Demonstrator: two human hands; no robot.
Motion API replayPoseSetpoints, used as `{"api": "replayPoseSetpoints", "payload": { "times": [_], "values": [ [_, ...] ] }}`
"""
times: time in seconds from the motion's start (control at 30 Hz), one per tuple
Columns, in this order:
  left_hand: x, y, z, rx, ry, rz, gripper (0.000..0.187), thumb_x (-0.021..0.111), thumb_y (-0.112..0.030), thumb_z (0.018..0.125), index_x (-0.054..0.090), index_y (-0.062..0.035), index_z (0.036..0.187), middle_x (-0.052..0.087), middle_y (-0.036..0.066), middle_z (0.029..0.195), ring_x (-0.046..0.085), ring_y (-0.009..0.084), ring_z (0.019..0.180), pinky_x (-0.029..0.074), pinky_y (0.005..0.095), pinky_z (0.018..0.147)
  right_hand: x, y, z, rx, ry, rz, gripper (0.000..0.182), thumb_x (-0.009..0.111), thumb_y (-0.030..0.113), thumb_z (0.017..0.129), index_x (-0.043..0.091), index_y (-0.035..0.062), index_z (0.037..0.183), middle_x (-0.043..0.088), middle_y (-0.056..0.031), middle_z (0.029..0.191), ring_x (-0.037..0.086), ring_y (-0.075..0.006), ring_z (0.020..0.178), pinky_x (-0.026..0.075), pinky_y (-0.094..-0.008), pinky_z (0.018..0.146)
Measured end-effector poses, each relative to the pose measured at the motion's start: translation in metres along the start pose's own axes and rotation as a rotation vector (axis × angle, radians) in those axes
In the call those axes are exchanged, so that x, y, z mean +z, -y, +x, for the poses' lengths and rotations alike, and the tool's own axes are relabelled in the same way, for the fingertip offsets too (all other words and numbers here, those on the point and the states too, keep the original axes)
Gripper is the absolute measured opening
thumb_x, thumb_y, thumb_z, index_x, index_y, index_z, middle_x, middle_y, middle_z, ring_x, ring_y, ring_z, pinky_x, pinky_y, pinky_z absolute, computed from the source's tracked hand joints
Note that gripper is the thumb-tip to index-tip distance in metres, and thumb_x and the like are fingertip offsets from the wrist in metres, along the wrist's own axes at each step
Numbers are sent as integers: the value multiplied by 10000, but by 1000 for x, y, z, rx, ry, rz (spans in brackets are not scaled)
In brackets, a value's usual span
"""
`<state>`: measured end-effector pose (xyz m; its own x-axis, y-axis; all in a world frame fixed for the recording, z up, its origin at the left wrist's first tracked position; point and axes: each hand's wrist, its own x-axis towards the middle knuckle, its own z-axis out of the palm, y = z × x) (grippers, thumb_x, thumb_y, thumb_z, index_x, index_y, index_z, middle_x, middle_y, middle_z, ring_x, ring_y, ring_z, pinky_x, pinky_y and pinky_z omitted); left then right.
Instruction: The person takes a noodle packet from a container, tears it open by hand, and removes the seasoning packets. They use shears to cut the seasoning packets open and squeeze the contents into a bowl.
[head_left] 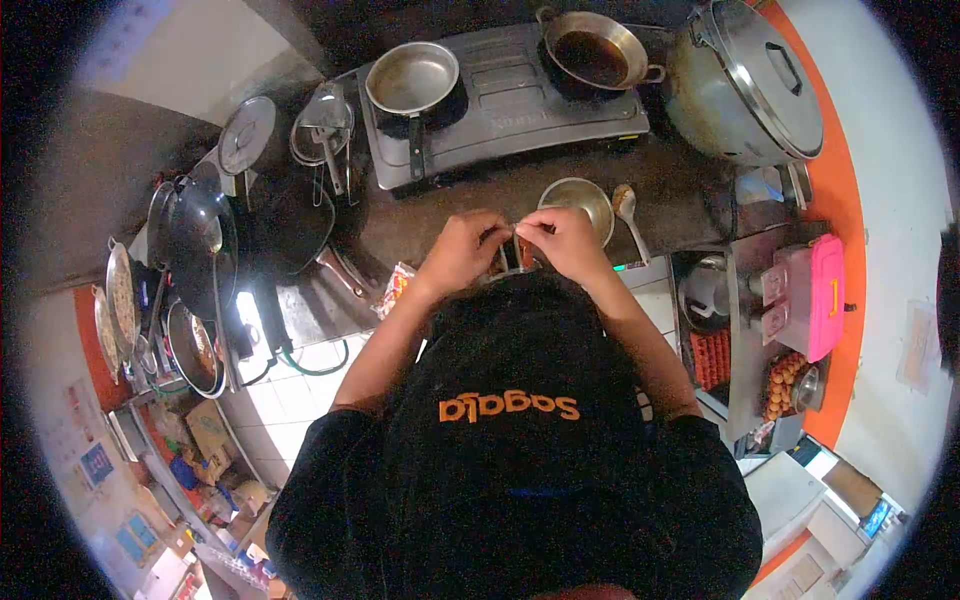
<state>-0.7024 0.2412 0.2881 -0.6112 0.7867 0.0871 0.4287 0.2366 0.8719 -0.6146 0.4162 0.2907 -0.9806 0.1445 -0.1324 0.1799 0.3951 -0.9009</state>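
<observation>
Both my hands are close together at the counter's front edge, in front of my chest. The fingers of my left hand (467,250) are pinched together at the top of a small item, too small to make out. My right hand (568,243) pinches the same spot from the other side, its fingertips nearly touching those of the left. Just behind my right hand sits a metal bowl (590,200), partly covered by it. A spoon (628,208) lies to the right of the bowl. A colourful packet (397,287) rests left of my left wrist.
A two-burner stove (500,122) at the back holds a saucepan (412,78) and a wok with dark liquid (590,58). A large lidded pot (735,85) stands right of it. Pans and strainers crowd the left. A pink-lidded box (826,298) is at the right.
</observation>
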Motion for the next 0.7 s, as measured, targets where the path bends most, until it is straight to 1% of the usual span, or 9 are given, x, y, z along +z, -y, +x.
{"api": "replayPoseSetpoints", "payload": {
  "times": [0.07,0.1,0.2,0.27,0.33,0.4,0.47,0.57,0.7],
  "values": [
    [-1,0,-1,-89,74,-10,114,600,-91,844,633,14,875,625,192,797,618,329,729,479,388,670,2,-1,1,-9,-9,-75,174,648,188,825,691,21,848,668,-138,786,647,-233,722,488,-351,662],
    [-2,0,-1,-93,76,-11,114,600,-91,844,633,14,875,625,192,797,618,329,729,479,388,670,3,-4,2,-6,-7,-73,174,648,188,825,691,21,848,668,-138,786,647,-233,722,488,-351,662],
    [-1,5,1,-150,116,-119,122,587,-95,851,627,17,875,624,197,814,613,342,732,475,394,671,6,-11,3,-91,6,-65,153,652,169,807,679,20,830,655,-143,774,637,-254,699,483,-354,652],
    [3,12,-1,-59,107,-19,118,574,-92,858,618,15,878,620,200,820,606,353,739,473,406,678,5,-10,3,-10,109,2,155,650,162,800,666,10,822,651,-144,786,634,-271,714,484,-361,655],
    [6,12,-2,-60,95,-14,120,568,-98,861,613,11,885,617,206,828,601,371,758,470,420,685,4,-6,4,-42,106,-23,147,643,153,799,662,9,824,645,-143,780,629,-281,714,483,-364,653],
    [8,11,-3,-61,87,-6,123,562,-104,864,608,6,891,614,212,835,595,389,778,467,433,692,4,-6,5,-76,100,-45,140,637,143,798,657,8,826,638,-143,775,623,-292,715,482,-367,651],
    [9,10,-3,-71,149,87,140,563,-135,866,598,-6,908,601,227,850,573,426,822,457,466,703,6,-11,4,-173,36,-144,125,622,123,797,654,6,826,620,-143,750,610,-307,704,479,-379,640],
    [15,21,-2,-41,225,166,160,563,-161,869,589,-11,917,593,231,861,559,442,839,451,482,694,9,-21,-1,-154,18,-141,120,621,119,796,650,6,823,604,-146,733,598,-316,690,472,-389,633],
    [16,16,5,7,154,175,154,563,-162,869,589,-15,908,595,225,867,562,440,832,452,482,685,6,-26,3,-203,-24,-90,127,623,131,801,647,7,816,597,-146,738,596,-319,711,466,-395,643]
  ]
}}
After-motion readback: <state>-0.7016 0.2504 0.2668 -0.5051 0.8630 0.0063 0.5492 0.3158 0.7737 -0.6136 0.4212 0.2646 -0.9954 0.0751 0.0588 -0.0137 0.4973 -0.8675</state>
